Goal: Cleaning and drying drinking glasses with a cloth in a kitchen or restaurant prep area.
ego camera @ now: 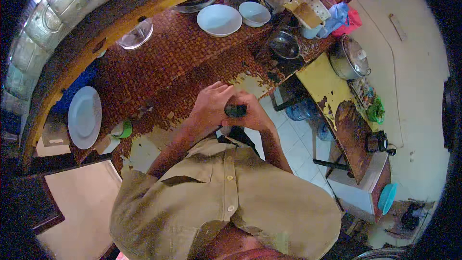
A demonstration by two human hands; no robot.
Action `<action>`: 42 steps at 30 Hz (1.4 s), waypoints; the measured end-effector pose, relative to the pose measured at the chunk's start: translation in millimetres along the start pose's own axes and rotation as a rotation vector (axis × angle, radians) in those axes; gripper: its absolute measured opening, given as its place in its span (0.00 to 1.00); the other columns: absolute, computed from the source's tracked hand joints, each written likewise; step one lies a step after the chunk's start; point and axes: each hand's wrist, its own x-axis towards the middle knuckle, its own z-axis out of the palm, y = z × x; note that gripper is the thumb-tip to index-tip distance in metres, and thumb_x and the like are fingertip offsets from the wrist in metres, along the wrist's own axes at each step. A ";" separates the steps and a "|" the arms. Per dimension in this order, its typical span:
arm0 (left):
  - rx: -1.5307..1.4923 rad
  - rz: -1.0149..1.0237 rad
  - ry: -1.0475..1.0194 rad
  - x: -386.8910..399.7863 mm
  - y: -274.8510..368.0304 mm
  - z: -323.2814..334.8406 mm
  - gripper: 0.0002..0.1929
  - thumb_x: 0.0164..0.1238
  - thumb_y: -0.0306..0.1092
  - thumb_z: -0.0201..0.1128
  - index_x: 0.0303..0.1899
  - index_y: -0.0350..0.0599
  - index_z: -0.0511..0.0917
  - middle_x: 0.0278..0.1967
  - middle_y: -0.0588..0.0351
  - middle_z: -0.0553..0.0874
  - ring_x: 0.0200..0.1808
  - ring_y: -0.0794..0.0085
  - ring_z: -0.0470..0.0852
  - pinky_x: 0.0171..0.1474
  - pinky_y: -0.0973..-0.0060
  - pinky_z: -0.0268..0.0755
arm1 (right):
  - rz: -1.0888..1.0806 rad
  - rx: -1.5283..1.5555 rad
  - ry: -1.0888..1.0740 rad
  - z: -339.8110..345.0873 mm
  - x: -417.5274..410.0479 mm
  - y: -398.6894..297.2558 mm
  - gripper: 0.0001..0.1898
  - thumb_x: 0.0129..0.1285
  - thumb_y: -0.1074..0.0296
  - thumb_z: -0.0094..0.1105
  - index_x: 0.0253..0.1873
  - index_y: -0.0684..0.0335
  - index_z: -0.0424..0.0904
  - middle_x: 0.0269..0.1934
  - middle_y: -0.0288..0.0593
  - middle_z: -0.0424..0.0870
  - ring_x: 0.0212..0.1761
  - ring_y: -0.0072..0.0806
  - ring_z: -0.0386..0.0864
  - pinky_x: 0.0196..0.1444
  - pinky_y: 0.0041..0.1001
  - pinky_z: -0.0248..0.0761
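My left hand and my right hand meet in front of my chest, over the near edge of a worn, brown-patterned table. Between them is a small dark object, its end facing up; what it is cannot be told. My right hand's fingers curl around it, while my left hand lies against its left side with the fingers over its far side. Beyond my hands stand a wide white bowl and a smaller white bowl.
An oval white plate and a green-and-white container are at the left. A clear glass bowl is at the table's far side. A dark bowl and a lidded pot stand to the right. A yellow, worn counter runs along the wall.
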 end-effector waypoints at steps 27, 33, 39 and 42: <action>-1.680 -0.753 0.619 -17.1 4.6 33.1 0.18 0.73 0.45 0.62 0.53 0.43 0.71 0.47 0.56 0.82 0.48 0.71 0.83 0.53 0.72 0.78 | -0.184 0.069 0.801 57.3 1.1 2.7 0.27 0.57 0.64 0.76 0.58 0.64 0.74 0.58 0.54 0.77 0.58 0.45 0.77 0.61 0.39 0.71; -1.123 -0.300 0.699 -8.1 11.9 29.9 0.34 0.43 0.42 0.84 0.47 0.47 0.69 0.44 0.59 0.79 0.46 0.73 0.81 0.48 0.74 0.76 | 0.299 0.629 0.583 54.6 -20.2 39.5 0.34 0.64 0.59 0.71 0.70 0.64 0.65 0.63 0.46 0.75 0.62 0.33 0.73 0.67 0.36 0.67; -0.289 -0.016 0.627 -23.5 -22.3 37.9 0.51 0.27 0.61 0.87 0.55 0.44 0.71 0.44 0.50 0.74 0.44 0.59 0.78 0.47 0.64 0.74 | 0.367 0.856 0.197 26.8 -29.7 47.8 0.37 0.59 0.52 0.75 0.68 0.61 0.68 0.56 0.39 0.80 0.58 0.33 0.77 0.63 0.35 0.70; -0.295 0.059 0.517 -20.6 -18.9 38.0 0.49 0.29 0.62 0.86 0.55 0.45 0.71 0.47 0.48 0.76 0.48 0.56 0.80 0.52 0.61 0.75 | 0.453 0.942 0.199 33.1 -49.5 65.1 0.34 0.60 0.50 0.73 0.66 0.61 0.71 0.58 0.39 0.81 0.58 0.32 0.77 0.62 0.34 0.72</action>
